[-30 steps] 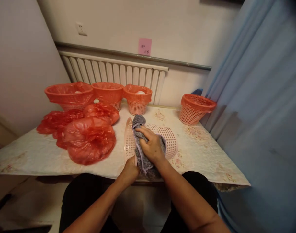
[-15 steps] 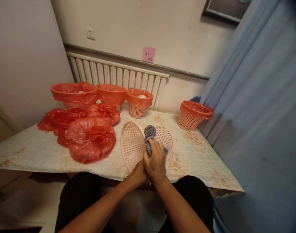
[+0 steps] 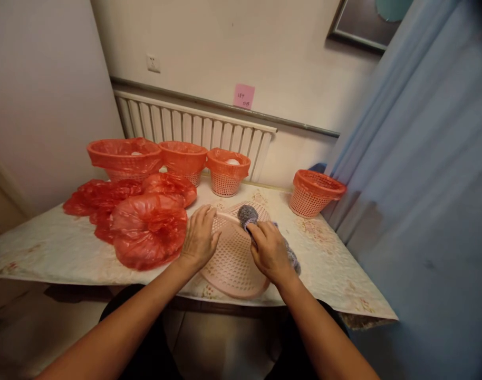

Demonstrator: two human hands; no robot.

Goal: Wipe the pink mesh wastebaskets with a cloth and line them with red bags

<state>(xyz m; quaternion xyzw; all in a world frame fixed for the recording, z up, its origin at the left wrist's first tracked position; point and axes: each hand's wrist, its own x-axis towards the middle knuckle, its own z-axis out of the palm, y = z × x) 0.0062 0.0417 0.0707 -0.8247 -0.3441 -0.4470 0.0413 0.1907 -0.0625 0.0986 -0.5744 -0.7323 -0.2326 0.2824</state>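
A pale pink perforated plastic basket lies tipped on its side at the table's front, its mouth facing me. My left hand is at the left of its rim, fingers stretched out and thumb apart, seemingly touching it. In my right hand is a bunched grey cloth, held at the basket's right side. One end of the cloth sticks out beyond my fingers, and more of it shows to the right of my wrist. The fingertips under the cloth are partly hidden.
Crumpled red plastic bags lie to the left. Several pink baskets lined with red bags, one with something white inside, stand along the radiator. Another lined basket is at the right, beside a blue curtain.
My hands have come apart: the left has moved up and left to the rim, the right slightly right with the cloth. The basket has turned so its mouth faces me more.
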